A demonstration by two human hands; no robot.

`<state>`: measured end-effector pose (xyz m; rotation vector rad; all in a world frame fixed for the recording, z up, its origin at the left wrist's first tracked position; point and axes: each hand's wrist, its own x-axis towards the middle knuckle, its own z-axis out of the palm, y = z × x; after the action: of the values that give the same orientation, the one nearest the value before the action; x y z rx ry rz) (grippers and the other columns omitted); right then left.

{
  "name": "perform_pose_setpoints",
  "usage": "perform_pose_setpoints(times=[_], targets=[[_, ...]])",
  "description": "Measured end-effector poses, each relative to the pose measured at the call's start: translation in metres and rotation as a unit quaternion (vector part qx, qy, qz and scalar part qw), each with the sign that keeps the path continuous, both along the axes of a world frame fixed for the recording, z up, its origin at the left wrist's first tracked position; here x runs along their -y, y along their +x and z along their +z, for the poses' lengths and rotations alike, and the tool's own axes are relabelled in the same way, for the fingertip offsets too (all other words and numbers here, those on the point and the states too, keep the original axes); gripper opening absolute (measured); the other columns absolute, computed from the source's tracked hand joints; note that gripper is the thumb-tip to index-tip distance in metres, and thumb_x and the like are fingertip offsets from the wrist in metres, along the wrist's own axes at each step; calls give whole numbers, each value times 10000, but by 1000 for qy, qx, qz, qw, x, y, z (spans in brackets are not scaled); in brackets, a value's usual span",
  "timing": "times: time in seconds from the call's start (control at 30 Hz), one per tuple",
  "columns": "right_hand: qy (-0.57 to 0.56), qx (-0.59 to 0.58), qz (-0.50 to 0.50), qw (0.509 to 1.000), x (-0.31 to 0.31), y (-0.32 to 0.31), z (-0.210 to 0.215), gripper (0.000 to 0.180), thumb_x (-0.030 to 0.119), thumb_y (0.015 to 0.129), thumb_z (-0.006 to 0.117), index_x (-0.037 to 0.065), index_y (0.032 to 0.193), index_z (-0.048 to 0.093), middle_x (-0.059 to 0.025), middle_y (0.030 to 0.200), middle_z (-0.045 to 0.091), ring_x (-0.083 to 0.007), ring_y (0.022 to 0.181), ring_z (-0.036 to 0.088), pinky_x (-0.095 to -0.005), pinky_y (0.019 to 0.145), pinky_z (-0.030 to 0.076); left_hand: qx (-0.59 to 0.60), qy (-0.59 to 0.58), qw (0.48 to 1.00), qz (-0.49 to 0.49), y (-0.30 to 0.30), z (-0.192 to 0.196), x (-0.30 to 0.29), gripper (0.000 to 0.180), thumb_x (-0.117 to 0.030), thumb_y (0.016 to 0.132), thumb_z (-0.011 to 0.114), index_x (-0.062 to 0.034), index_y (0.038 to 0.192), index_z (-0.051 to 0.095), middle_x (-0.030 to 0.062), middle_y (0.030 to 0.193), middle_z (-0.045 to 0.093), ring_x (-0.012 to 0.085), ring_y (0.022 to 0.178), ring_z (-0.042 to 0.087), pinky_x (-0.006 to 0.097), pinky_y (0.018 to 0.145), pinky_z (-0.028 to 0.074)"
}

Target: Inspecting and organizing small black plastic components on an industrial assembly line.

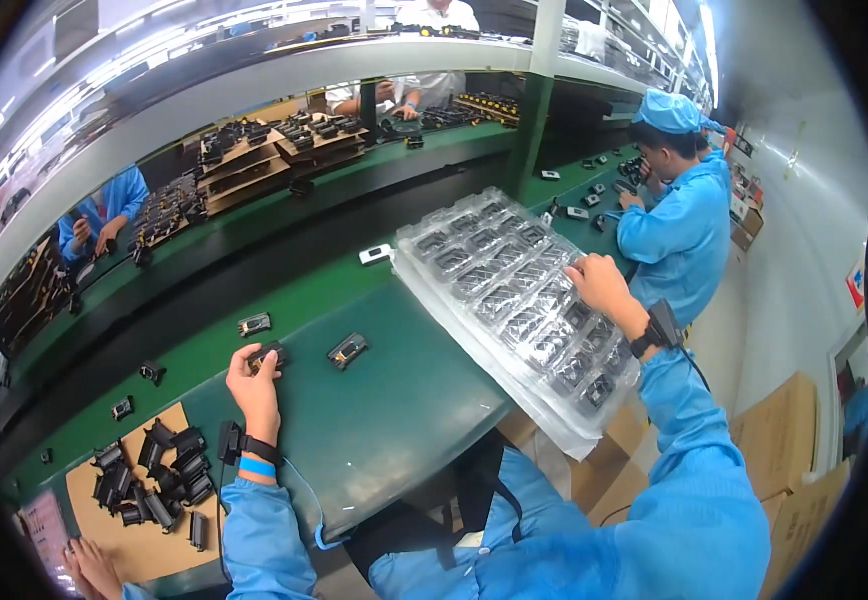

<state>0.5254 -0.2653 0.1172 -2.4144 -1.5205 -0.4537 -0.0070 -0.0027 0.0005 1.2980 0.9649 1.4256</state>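
Note:
My left hand is closed around a small black plastic housing, held just above the green table mat. To its right lies a similar housing with its inner parts showing. My right hand reaches over a clear plastic blister tray, its fingers bent together down at the right side of the cells. What the fingertips hold, if anything, is hidden. Dark pieces show in several of the tray's cells. The tray lies tilted across the table's right end and overhangs the near edge.
A green conveyor belt carries scattered housings and a white device. Black parts are heaped on a cardboard sheet at left, near another person's hand. A co-worker in blue sits at right. Cardboard boxes stand lower right.

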Motion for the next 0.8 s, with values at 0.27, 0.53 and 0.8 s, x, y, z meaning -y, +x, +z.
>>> perform_pose_setpoints(times=[0.27, 0.53, 0.8], targets=[[35, -272, 45, 961, 3, 12, 10, 351, 188, 851, 813, -26, 1121, 748, -156, 1064, 775, -275, 986, 743, -399, 861, 568, 6, 10, 1000, 3, -2, -1, -3, 255, -12, 939, 755, -4, 1172, 653, 51, 956, 712, 112, 800, 677, 250, 656, 562], [75, -404, 20, 912, -8, 19, 15, 381, 40, 775, 849, -18, 1130, 724, -47, 858, 696, -144, 785, 658, -302, 689, 525, 11, 9, 1000, -6, -3, -4, -3, 262, -11, 932, 764, -3, 1171, 657, 65, 974, 723, 117, 822, 686, 254, 663, 566], [268, -461, 221, 817, -7, -145, 58, 104, -4, 913, 772, 26, 995, 715, 17, 948, 699, -58, 812, 627, -219, 724, 491, 27, -18, 999, -13, -2, 0, 1, 283, -5, 931, 766, 14, 1189, 650, 72, 1004, 722, 125, 841, 697, 251, 679, 582]])
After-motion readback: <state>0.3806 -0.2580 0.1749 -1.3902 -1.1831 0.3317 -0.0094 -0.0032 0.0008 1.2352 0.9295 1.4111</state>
